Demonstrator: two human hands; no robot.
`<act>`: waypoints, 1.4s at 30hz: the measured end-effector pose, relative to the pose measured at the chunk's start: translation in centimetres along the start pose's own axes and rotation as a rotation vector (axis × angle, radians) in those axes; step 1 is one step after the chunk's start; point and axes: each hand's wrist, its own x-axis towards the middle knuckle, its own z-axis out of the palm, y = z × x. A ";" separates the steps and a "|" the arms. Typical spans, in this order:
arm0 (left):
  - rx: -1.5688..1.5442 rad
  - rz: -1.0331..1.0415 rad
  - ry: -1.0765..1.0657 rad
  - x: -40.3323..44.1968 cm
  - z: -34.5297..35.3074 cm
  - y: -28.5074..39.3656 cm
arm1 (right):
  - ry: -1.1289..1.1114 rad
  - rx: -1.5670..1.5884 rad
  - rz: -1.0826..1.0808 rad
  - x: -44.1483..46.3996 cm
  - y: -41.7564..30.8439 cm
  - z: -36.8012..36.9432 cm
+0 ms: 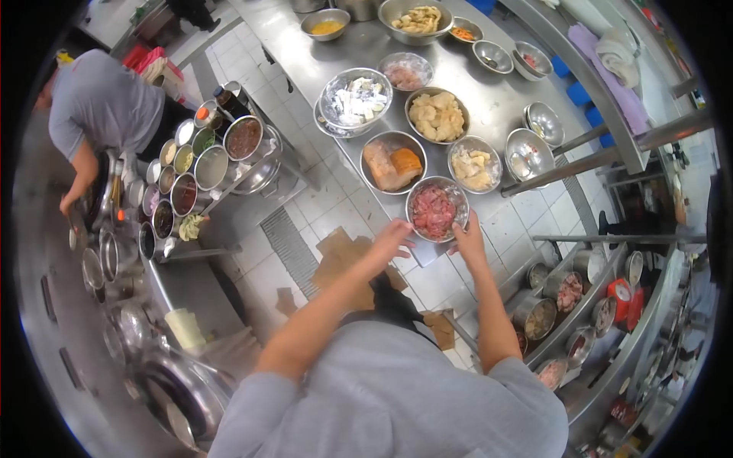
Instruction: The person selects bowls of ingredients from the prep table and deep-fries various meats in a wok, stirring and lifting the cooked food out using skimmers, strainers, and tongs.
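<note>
- The right hand (468, 238) is holding the meat bowl (460, 195) at its near right side, with the thumb lying over the rim and the other fingers curling partly out of sight outside it.
- The left hand (395, 240) is hanging half open at the bowl's near left side, its fingers spreading loosely; whether a fingertip is touching the rim, I cannot tell.
- The meat bowl is sitting upright at the near end of the steel table (492, 91), between the two hands, and red meat (434, 210) is filling much of it.
- Just beyond it, a bowl of a pale block and an orange chunk (385, 164) is standing to the left, and a bowl of pale yellow pieces (472, 164) to the right.
- Farther up, battered pieces (437, 114) are heaping in one bowl and white-coated pieces (356, 99) in another.
- At the left, tubs (210, 168) are crowding a stand, and a co-worker (107, 99) in a grey top is leaning over the far side.
- Cardboard (336, 263) is lying on the tiled floor.
- A red scale (628, 301) is sitting among bowls on the right-hand shelving.
</note>
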 end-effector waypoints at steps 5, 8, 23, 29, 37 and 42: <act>0.058 0.165 0.172 -2.8 -2.0 -0.9 | -0.145 -0.185 -0.112 -2.2 1.7 2.2; 0.594 0.366 0.199 -7.8 -7.5 1.3 | -0.477 -0.236 -0.036 -5.1 -2.7 7.3; -0.306 0.401 1.170 -37.1 -27.1 -15.7 | -1.149 -0.586 -0.669 -6.8 -6.3 39.3; -0.599 0.528 1.471 -39.8 -33.0 -23.2 | -0.650 -0.566 -0.708 5.7 -2.2 42.2; -0.478 0.459 1.490 -38.9 -36.5 -20.0 | -0.020 -0.606 -0.539 28.6 -10.2 50.5; -0.836 0.512 1.429 -34.5 -33.5 -12.6 | -0.106 -0.366 -0.062 41.0 -9.7 59.4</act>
